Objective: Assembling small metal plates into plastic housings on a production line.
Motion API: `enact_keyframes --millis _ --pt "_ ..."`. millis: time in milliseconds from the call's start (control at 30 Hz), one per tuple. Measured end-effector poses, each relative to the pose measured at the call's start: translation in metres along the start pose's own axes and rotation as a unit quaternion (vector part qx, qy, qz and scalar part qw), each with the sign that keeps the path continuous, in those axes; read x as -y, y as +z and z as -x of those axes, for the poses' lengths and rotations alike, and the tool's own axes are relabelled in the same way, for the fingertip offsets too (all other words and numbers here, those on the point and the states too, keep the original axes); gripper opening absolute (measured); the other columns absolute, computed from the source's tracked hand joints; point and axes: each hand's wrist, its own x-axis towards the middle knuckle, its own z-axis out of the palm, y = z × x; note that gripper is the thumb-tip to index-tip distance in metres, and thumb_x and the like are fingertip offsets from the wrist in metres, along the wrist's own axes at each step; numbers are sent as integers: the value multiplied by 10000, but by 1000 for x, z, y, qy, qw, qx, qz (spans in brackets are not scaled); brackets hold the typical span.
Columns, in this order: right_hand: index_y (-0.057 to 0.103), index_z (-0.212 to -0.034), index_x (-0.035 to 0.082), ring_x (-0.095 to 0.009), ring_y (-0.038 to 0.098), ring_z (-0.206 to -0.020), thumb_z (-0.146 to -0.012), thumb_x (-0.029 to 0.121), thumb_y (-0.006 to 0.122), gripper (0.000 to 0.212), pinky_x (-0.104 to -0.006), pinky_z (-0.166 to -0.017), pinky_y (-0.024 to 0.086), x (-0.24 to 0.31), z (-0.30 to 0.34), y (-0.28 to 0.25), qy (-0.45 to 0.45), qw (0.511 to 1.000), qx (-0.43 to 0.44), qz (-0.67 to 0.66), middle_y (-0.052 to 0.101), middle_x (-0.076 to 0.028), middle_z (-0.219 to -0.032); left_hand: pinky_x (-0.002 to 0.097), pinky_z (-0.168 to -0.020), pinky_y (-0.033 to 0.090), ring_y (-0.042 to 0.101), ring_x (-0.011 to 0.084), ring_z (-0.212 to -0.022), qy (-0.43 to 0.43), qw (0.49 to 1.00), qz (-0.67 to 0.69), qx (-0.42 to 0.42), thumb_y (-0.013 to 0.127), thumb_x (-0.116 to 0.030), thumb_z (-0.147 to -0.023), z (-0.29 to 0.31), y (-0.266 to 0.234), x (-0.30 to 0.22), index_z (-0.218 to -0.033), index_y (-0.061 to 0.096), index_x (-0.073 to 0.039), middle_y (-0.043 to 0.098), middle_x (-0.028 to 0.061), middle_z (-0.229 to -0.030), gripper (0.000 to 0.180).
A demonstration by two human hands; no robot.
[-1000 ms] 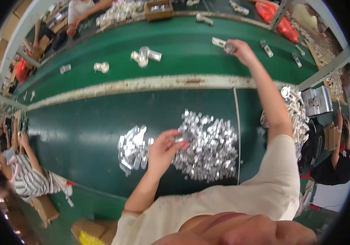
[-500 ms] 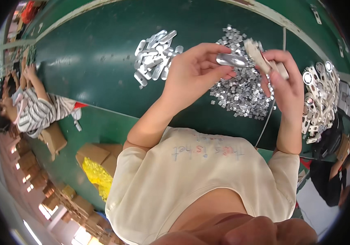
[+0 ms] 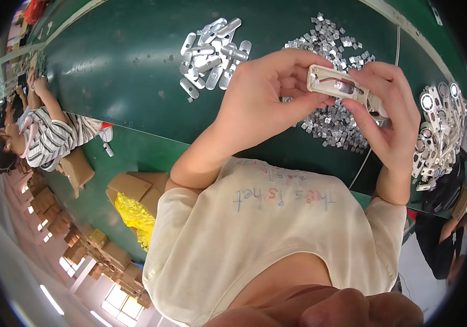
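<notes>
Both hands hold a long off-white plastic casing (image 3: 320, 84) above the table, its open face showing a red wire and a dark part inside. My left hand (image 3: 269, 101) is closed on its left end, thumb below and fingers above. At the other end, my right hand (image 3: 391, 106) grips the casing with thumb and fingers and partly covers a ring-shaped section. No separate silver plate shows between my hands. Under them lies a heap of small shiny metal squares (image 3: 334, 128). Left of my left hand is a pile of silver oval plates (image 3: 209, 62).
At the right, many off-white casings with round ends (image 3: 435, 136) lie piled on the green table (image 3: 119, 71). A person in stripes (image 3: 53, 133) sits far left; another in black (image 3: 435, 240) is at the right. A cardboard box with yellow plastic (image 3: 135, 212) stands below the table edge.
The silver oval plate in my left hand is no longer visible. The casing has turned to show its open wired side, and my left hand has closed on its end.
</notes>
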Motion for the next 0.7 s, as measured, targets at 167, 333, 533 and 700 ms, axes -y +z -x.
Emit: enact_keyframes --millis 167,333,533,700 --pt "602 -939 -8 -217 559 -770 -658 0 702 298 -266 -665 450 2 0 -5 44 998 27 -27 555 -122 -898 282 -735 541 638 202 -831 -5 1000 13 6 564 96 -785 -4 0 -2 -1067 527 85 624 171 -956 284" --pt "595 -913 5 -210 568 -744 -648 4 707 287 -271 -628 459 -6 4 5 59 996 12 -64 565 -98 -855 243 -679 531 633 159 -788 67 990 -111 -55 573 63 -802 -5 9 10 -1016 536 69 632 135 -898 218" --pt "571 -883 5 -199 570 -709 -660 -12 710 263 -262 -575 454 -5 12 16 86 994 -46 -53 577 -84 -831 244 -632 507 633 133 -715 137 977 -115 -118 640 -2 -757 -7 11 32 -960 558 0 635 87 -831 219" --pt "572 -866 13 -208 571 -697 -662 -2 717 251 -270 -563 459 -11 10 32 21 997 -71 -5 579 -84 -825 254 -656 481 597 155 -712 220 931 -261 -131 611 49 -740 -16 2 46 -914 551 1 585 78 -796 190"
